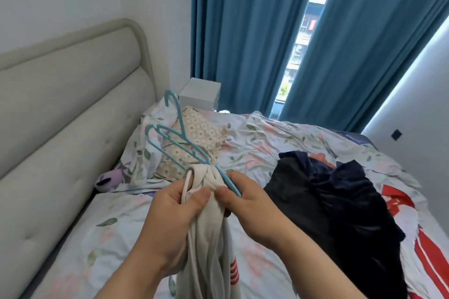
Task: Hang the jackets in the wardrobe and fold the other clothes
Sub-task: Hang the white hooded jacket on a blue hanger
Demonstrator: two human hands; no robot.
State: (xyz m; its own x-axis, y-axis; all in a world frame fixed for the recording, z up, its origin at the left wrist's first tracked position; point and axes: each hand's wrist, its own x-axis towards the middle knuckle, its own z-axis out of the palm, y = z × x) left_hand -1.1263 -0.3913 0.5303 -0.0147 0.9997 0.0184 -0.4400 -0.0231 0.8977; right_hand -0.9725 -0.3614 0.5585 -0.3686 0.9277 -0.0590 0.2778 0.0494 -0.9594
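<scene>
A white garment (209,233) with red stripes near its lower part hangs bunched between my hands above the bed. Light blue plastic hangers (178,143) stick up and to the left out of its top. My left hand (175,213) grips the garment's bunched fabric and a white drawstring. My right hand (245,201) pinches the fabric beside it, with a hanger arm running under its fingers. A pile of dark navy and black clothes (328,199) lies on the bed to the right.
The bed (257,143) has a floral sheet, with a patterned pillow (199,138) behind the hangers. A padded headboard (63,114) runs along the left. A white bedside box (200,92) and blue curtains (245,31) stand at the back. A red-and-white cloth (427,250) lies far right.
</scene>
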